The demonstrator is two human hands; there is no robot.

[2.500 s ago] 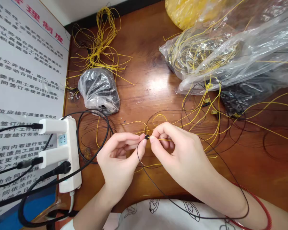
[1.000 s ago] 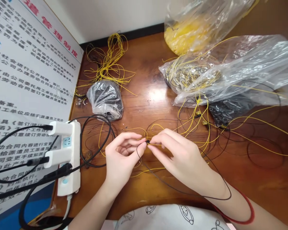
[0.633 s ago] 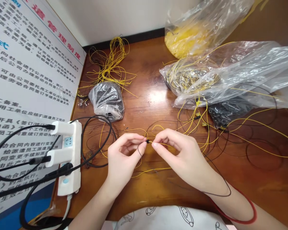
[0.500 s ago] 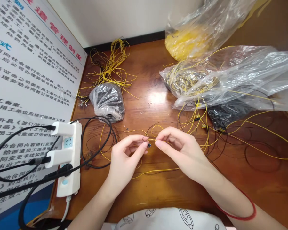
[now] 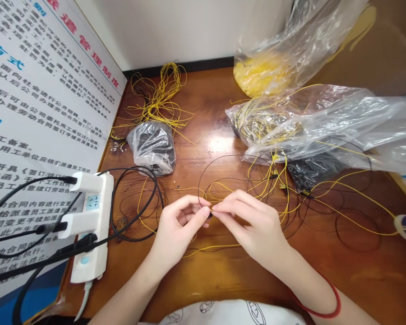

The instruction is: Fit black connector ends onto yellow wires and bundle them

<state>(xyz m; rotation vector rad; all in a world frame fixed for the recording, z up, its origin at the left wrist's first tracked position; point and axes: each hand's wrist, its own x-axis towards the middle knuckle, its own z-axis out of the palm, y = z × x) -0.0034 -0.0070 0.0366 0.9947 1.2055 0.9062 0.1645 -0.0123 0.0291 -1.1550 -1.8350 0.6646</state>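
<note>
Over the front middle of the table, my left hand [image 5: 181, 228] and my right hand [image 5: 253, 223] meet almost fingertip to fingertip. Thumb and forefinger of the left are pinched on a small black piece [image 5: 209, 216], mostly hidden by the fingers. The right pinches the end of a thin yellow wire just beside it. From the fingertips a thin black wire [image 5: 199, 180] loops up and away to the right. More yellow wire [image 5: 209, 247] lies on the table below the hands.
A white power strip [image 5: 99, 234] with plugs and black cables stands at left by a printed board [image 5: 54, 90]. Yellow wire bundles [image 5: 169, 90] lie behind a bag of black parts [image 5: 152, 146]. Plastic bags of wire [image 5: 267, 122] and yellow pieces [image 5: 257, 74] fill the back right.
My right hand has moved slightly left, so the fingertips now nearly touch. A black wire loop now stands up above them. The view has shifted a little.
</note>
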